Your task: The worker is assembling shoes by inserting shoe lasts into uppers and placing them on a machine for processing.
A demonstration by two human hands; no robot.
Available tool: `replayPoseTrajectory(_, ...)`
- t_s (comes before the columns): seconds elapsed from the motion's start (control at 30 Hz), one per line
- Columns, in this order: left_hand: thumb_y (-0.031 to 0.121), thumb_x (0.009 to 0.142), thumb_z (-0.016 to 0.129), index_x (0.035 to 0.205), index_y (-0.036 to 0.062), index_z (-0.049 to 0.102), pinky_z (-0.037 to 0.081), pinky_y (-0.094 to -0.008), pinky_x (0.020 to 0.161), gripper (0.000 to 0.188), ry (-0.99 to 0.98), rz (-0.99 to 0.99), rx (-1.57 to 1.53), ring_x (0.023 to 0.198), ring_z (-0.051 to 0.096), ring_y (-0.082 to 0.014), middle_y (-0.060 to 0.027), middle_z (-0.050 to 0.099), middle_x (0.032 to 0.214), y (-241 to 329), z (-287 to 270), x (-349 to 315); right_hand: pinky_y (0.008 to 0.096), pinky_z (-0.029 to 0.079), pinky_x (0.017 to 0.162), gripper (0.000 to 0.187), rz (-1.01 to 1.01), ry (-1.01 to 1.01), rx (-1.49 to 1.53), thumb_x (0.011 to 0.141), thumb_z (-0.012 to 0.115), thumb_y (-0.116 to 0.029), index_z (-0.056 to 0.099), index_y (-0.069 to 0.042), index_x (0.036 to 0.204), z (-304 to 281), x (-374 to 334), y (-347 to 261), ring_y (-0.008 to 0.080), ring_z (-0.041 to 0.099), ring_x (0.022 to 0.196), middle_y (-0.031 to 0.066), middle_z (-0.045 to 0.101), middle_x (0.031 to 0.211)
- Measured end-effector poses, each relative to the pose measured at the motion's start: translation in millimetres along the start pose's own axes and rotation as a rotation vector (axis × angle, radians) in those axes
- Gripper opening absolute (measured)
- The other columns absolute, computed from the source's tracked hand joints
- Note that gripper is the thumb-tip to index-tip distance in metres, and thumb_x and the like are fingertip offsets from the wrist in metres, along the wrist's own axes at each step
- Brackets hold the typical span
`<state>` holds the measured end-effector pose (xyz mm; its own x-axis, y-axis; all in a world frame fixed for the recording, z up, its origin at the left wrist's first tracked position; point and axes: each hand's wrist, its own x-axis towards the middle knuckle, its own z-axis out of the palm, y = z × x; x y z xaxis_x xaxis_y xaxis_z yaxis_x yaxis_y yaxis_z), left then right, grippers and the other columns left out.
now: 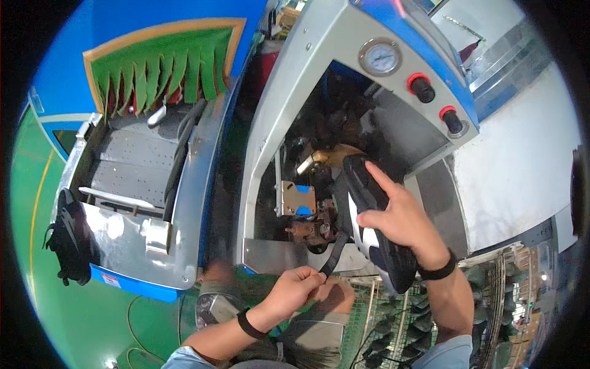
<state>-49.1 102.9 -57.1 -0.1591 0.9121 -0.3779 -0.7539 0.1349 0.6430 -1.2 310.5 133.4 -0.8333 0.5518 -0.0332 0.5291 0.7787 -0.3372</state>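
My right hand (pixel 402 218) grips a black shoe (pixel 361 184) with a white patch on its side. The thumb lies across the shoe and the index finger stretches along it. The shoe is held at the opening of a grey and blue machine (pixel 270 117), in front of its dark inner parts. Lower and to the left, my left hand (pixel 298 288) is closed in a pinch on the end of a flat dark strap (pixel 335 253). That strap runs up toward the shoe; where it joins is hidden. Beside the shoe is a metal plate (pixel 297 198) with blue pads.
A pressure gauge (pixel 380 57) and two red-and-black knobs (pixel 421 88) sit on the machine's front. At left stands a conveyor (pixel 132 154) with a green fringed curtain (pixel 163 67); a black shoe (pixel 69 240) rests at its corner. A wire rack (pixel 393 313) with dark pieces stands at lower right.
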Motion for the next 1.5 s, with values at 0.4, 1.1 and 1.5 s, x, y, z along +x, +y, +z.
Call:
replayPoseTrajectory(0.4, 0.022, 0.103, 0.059, 0.099, 0.0086, 0.062, 0.041, -0.0244, 0.054, 0.014, 0.155, 0.153, -0.003, 0.06, 0.051, -0.0085, 0.0027, 0.055, 0.071, 5.1, -24.2, 4.1, 0.0529, 0.05, 0.09, 0.094, 0.0, 0.32, -0.094, 0.074, 0.074, -0.031, 0.034, -0.023, 0.158, 41.9, -0.1, -1.9, 0.0515, 0.061, 0.101, 0.031, 0.06, 0.104)
replayPoseTrajectory(1.1, 0.065, 0.095, 0.053, 0.15, 0.0015, 0.038, 0.055, -0.0433, 0.092, 0.085, -0.19, 0.128, -0.013, 0.118, 0.062, -0.0322, -0.0212, 0.063, 0.126, -61.8, 18.5, -114.3, 0.0501, 0.053, 0.083, 0.062, -0.447, 0.79, 0.018, 0.07, 0.086, -0.025, 0.061, -0.006, 0.124, 135.7, -248.7, 12.0, 0.0442, 0.061, 0.102, 0.0274, 0.056, 0.122)
replayPoseTrajectory(1.5, 0.036, 0.076, 0.082, 0.14, 0.0009, 0.048, 0.054, -0.0446, 0.099, 0.081, -0.06, -0.095, 0.039, 0.114, 0.064, -0.0297, -0.0116, 0.062, 0.129, -97.9, -34.3, -138.5, 0.0458, 0.053, 0.098, 0.104, 0.31, 0.086, 1.759, 0.091, 0.076, -0.025, 0.003, -0.007, 0.162, 98.4, -201.8, 16.5, 0.034, 0.062, 0.115, 0.0207, 0.055, 0.126)
